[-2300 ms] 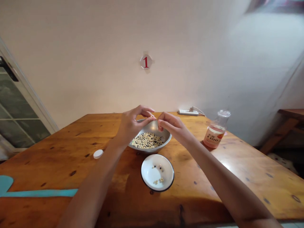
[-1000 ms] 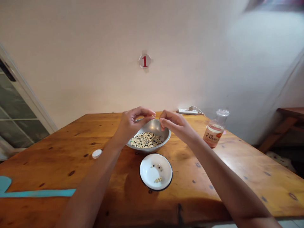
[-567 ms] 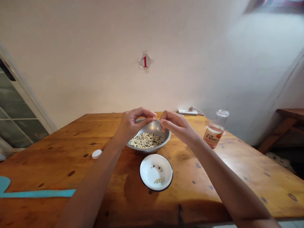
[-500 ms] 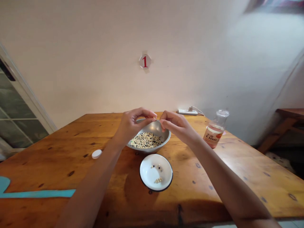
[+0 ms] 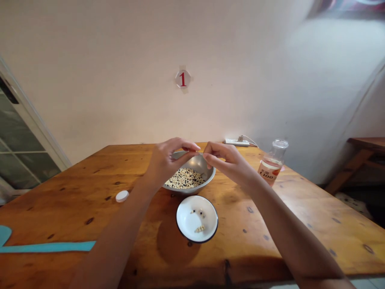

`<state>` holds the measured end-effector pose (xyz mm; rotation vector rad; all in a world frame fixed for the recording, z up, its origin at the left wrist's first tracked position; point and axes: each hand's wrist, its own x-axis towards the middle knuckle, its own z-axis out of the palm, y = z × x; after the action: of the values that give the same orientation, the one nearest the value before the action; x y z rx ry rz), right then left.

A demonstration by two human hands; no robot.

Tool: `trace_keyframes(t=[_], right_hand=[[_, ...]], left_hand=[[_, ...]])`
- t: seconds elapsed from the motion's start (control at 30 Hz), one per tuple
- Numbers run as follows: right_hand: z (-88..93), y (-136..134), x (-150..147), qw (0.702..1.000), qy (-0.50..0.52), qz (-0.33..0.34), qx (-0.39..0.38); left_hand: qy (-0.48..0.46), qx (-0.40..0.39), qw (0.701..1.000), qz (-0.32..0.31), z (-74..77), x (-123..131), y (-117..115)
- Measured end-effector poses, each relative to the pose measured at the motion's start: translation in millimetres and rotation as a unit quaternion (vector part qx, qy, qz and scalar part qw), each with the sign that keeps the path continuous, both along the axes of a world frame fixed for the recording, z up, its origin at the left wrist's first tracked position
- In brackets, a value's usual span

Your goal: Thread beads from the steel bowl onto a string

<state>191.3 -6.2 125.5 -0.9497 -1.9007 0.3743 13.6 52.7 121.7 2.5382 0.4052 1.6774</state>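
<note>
Above the far part of the metal bowl (image 5: 207,176), my left hand (image 5: 168,160) is closed in a pinch, thumb against forefinger. A tiny pale piece, like one of the cream beans, shows at its fingertips. My right hand (image 5: 225,160) pinches close beside it, fingers curled; whatever it holds is too small to make out. Cream and black beans (image 5: 185,178) cover the bottom of the bowl. Nearer to me stands a white dish (image 5: 188,224) with a dark rim. Inside it lie a short row of cream beans (image 5: 199,228) and several loose pale and dark ones.
A white cap (image 5: 122,196) lies left of my left forearm. On the right stands a bottle (image 5: 272,164) of pinkish drink. A power strip (image 5: 236,142) sits at the table's back edge by the wall. A turquoise strip (image 5: 51,246) lies at the front left.
My fingertips have come slightly closer together above the bowl, both pinches staying closed. The view has shifted a little; the bowl, dish and bottle stand as before.
</note>
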Motion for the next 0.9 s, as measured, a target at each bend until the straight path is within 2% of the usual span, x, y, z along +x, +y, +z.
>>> trace_keyframes(t=[0.9], right_hand=[[2.3, -1.2, 0.5, 0.999, -0.022, -0.032, 0.013]], left_hand=[[0.004, -0.001, 1.000, 0.007, -0.7, 0.1, 1.2]])
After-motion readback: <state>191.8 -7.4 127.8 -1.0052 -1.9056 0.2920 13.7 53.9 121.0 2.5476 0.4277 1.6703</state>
